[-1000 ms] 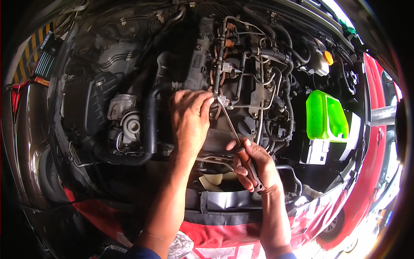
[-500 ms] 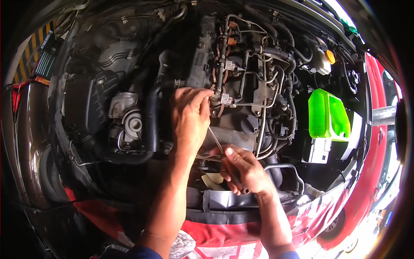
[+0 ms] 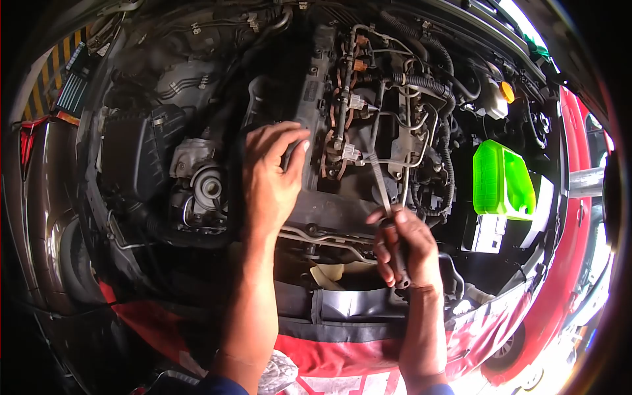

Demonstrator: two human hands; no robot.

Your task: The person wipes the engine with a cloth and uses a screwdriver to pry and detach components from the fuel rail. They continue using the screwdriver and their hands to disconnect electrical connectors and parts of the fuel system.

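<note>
My right hand [image 3: 415, 247] is wrapped round the dark handle of a screwdriver [image 3: 380, 181]. Its metal shaft points up and away over the engine [image 3: 329, 214], the tip overlapping the metal pipes beside a grey connector [image 3: 351, 152]. Left of the connectors, my left hand [image 3: 270, 171] hovers above the engine's long dark cover [image 3: 308, 108]. Its fingers are curled, with thumb and forefinger tips close together; whether a small thing sits between them I cannot tell. Copper-coloured strips [image 3: 330, 135] run along the rail near the connectors.
A bright green cut-open container [image 3: 497, 181] stands at the right on the battery [image 3: 484, 234]. Behind it is a reservoir with an orange cap [image 3: 507, 91]. A black air filter box [image 3: 131, 155] lies left. A red and black cover [image 3: 355, 342] drapes the front edge.
My left hand has drawn back left from the connector. My right hand has moved right and swung the screwdriver from beside the left hand to over the pipes.
</note>
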